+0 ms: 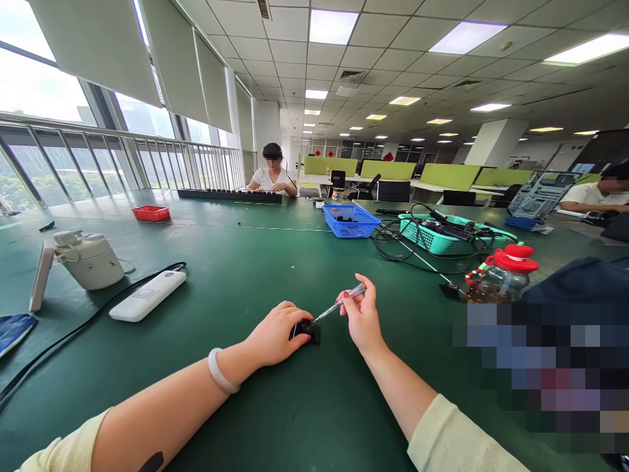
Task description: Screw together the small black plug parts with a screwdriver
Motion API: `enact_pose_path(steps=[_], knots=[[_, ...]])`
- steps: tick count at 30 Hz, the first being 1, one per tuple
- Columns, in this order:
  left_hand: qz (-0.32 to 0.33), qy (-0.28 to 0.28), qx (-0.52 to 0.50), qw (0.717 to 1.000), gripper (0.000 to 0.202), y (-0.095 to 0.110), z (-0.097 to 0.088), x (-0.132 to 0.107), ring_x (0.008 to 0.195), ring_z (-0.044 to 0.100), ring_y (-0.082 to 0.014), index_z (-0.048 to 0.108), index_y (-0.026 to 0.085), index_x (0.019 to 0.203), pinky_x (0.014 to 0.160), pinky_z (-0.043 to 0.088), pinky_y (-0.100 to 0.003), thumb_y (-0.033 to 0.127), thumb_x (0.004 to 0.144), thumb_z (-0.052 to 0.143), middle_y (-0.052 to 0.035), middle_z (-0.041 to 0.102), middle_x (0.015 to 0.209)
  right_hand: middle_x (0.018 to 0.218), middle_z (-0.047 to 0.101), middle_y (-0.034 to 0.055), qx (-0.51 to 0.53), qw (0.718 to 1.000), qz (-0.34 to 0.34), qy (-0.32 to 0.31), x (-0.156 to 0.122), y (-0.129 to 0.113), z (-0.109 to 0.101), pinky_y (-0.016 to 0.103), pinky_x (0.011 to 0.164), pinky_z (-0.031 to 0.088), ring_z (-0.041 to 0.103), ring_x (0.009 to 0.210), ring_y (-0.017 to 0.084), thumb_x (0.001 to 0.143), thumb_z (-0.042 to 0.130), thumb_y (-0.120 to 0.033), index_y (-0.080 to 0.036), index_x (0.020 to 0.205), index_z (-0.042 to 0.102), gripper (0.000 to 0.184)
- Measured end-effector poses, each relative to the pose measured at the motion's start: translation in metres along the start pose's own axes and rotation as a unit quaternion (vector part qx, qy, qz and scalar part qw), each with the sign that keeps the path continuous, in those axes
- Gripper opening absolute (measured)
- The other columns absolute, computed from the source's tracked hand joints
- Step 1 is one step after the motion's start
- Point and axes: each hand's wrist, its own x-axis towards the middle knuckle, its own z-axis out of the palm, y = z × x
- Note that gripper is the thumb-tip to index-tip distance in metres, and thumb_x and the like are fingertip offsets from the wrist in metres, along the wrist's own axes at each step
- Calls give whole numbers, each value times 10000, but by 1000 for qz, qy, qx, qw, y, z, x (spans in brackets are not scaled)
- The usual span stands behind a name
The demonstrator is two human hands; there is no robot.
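Note:
On the green tabletop in front of me lies a small black part [310, 333], partly covered by fingers. My left hand [280, 334] is closed around it and presses it to the table; what kind of part it is I cannot make out. My right hand [361, 318] grips a slim screwdriver [341, 303] with a clear handle, held at a slant. Its shaft points down and left, and the tip meets the top of the black part beside my left fingers.
A white power strip [148, 296] and a cream bottle [88, 259] stand left. Farther back are a red tray [151, 213], a blue basket [350, 221] and a teal basket [435, 236] with cables. A red-lidded jar [506, 275] stands right. A person [272, 174] sits across the table.

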Motion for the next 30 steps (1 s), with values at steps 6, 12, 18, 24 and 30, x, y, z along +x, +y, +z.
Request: enact_pose_path(steps=[6,12,18,24,30], knots=[[-9,4,6,1000,297,1,0,0,1107,550,-247,633,252,1130,987,456,-414,347,849,617,-44,698,1079,850,640,9,-71,990,-112,-52,-13,-14,2,374,729,483,602,748,190,912,541,-303,-273,1290,379,412],[-6,-1,0,1000,297,0,0,0,1104,556,-248,637,252,1133,981,458,-415,345,851,620,-48,701,1071,848,642,6,-71,988,-121,-66,-15,-17,3,375,726,479,599,737,189,902,550,-297,-282,1266,405,392],[-24,-14,0,1000,308,1,0,2,1116,554,-251,631,255,1152,993,452,-414,318,851,616,-46,702,1093,726,624,-55,26,999,18,-8,3,2,0,300,568,434,477,499,115,832,593,-377,-266,1192,380,433],[-33,-21,-1,999,302,3,-2,3,1109,558,-257,636,245,1139,981,460,-418,321,847,618,-51,709,1084,647,638,-70,92,986,140,25,12,22,-3,275,535,407,474,459,107,693,701,-443,-248,1109,387,556],[-32,-26,-3,999,297,3,-2,3,1108,552,-254,627,245,1139,984,452,-411,312,849,613,-41,708,1092,653,657,-63,115,980,164,23,12,24,-5,282,558,427,493,469,108,664,741,-397,-249,1075,406,551]])
